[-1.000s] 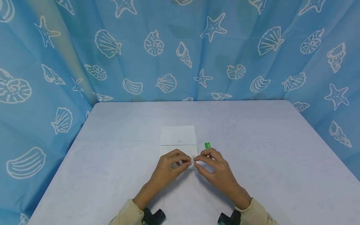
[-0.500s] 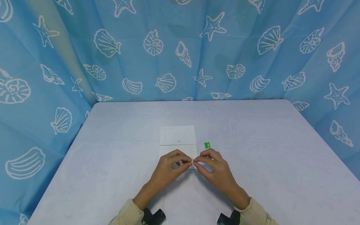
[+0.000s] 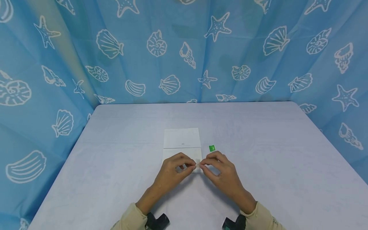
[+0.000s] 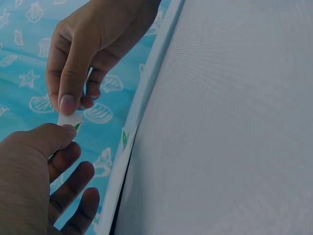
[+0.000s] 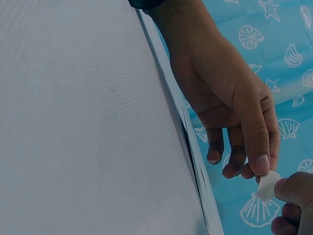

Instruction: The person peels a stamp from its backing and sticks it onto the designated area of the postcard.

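Observation:
Both hands meet over a white folded sheet, like a card or envelope (image 3: 181, 138), with a crease across it and a small mark near the crease. Between their fingertips is a small white piece of paper (image 5: 267, 187), seen in the right wrist view. The left wrist view shows a touch of green on it. My left hand (image 3: 171, 174) pinches one side of this piece between thumb and finger, and my right hand (image 3: 222, 174) pinches the other. Beyond the right hand lies a small green stamp-like square (image 3: 211, 148) with a pale border, flat on the cloth.
A white cloth covers the table (image 3: 281, 150). Behind and along both sides hangs a blue curtain (image 3: 172, 67) with white shells and starfish. Black devices (image 3: 157, 221) sit at the wrists, by pale sleeves (image 3: 130, 218).
My right fingertips came in toward the left ones, then drew back slightly to the right. My left hand stays almost still, and the folded sheet and green square keep their places.

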Demonstrator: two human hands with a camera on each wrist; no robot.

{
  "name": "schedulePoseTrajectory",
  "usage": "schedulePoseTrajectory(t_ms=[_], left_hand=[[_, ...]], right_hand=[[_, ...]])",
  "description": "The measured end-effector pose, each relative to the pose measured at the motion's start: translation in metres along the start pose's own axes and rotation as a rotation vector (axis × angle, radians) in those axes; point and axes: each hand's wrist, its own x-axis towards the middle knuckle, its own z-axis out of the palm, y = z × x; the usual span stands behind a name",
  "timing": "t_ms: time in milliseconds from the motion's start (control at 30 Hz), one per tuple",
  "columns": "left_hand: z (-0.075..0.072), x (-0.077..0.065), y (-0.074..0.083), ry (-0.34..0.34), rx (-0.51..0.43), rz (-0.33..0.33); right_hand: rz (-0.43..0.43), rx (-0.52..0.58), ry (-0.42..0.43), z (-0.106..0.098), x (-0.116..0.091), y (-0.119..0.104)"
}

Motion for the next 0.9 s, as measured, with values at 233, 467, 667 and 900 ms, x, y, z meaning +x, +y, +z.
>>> schedulePoseTrajectory(t_ms=[233, 467, 667, 900], left_hand=[[-0.001, 0.001, 0.0, 0.011, 0.018, 0.011], [0.0, 0.0, 0.0, 0.022, 0.029, 0.004], [0.0, 0.0, -0.001, 0.027, 0.051, -0.008], [0.001, -0.002, -0.001, 0.039, 0.054, -0.014]], right_hand=[[0.002, 0.013, 0.021, -0.002, 0.001, 0.002], [0.057, 0.026, 0.017, -0.006, 0.001, 0.0], [0.068, 0.01, 0.023, -0.01, 0.0, 0.0], [0.053, -0.008, 0.04, -0.012, -0.002, 0.0]])
